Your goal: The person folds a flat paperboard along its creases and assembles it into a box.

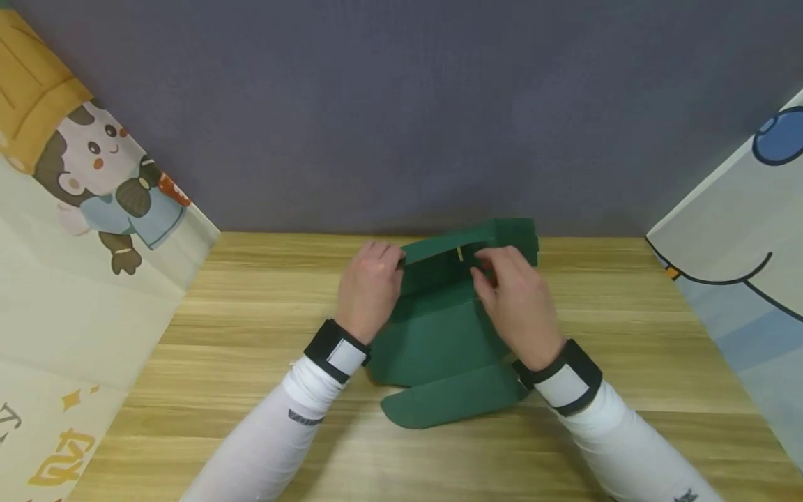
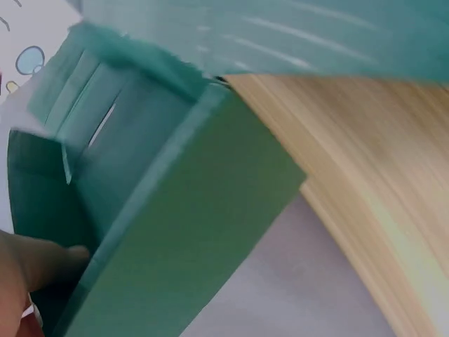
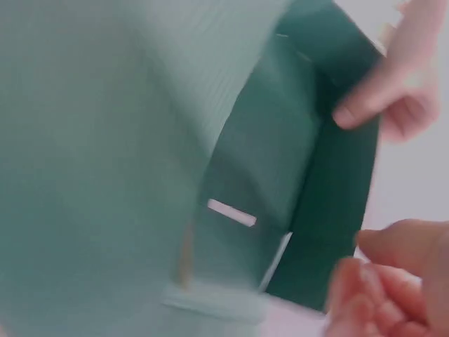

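A partly folded green cardboard box [image 1: 433, 341] lies on the table, its far wall raised and a front flap [image 1: 458, 397] spread toward me. My left hand [image 1: 370, 286] grips the raised wall at its left end; in the left wrist view the thumb [image 2: 52, 263] presses on the inner face. At the right end of that wall, my right hand [image 1: 521, 300] hovers with loosely bent fingers beside a narrow slot [image 1: 460, 254]. In the right wrist view, its fingertips [image 3: 361, 242] come close to the wall's edge; whether they touch is unclear.
The wood-grain table [image 1: 270, 300] lies under the box. A dark grey panel [image 1: 401, 118] stands along its far edge. Printed cartoon panels flank both sides, with a chef figure [image 1: 94, 153] at left. Both wrists wear black straps [image 1: 335, 352].
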`<state>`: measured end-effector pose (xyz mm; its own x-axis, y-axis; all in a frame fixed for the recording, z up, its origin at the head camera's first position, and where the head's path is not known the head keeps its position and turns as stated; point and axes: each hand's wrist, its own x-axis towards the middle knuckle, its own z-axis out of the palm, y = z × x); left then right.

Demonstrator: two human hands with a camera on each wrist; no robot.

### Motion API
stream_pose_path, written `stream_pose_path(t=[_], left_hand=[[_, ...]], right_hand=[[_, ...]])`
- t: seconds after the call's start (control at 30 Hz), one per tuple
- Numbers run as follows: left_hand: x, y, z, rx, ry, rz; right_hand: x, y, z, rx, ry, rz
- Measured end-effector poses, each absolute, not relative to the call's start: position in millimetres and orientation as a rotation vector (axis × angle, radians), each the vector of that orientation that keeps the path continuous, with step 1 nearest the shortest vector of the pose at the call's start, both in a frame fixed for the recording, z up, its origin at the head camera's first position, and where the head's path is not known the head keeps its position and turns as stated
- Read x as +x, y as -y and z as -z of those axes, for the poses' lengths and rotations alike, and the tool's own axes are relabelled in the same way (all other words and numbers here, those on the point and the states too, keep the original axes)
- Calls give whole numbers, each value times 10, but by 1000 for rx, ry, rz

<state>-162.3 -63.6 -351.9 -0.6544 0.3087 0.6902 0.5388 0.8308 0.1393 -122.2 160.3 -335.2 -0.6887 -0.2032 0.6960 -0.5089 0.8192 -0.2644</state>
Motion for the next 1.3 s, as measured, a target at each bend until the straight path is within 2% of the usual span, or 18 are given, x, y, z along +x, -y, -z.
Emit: stream_pose_path(t=[0.2,0.57,1.13,1.3], left_hand=[[-1598,692,3558,-527,2264,506],[-1521,642,3641,-512,2199,454],[-1445,548,3512,-557,2140,323],[-1447,542,3513,-557,2149,333]], right_hand=[[-1322,-1856,3342,231,2506,-702],[-1547,-1838,3544,242,2626,-499],[-1437,-1590,3570,725,2280,229],[-1428,-1604,3594,749,2282,277]])
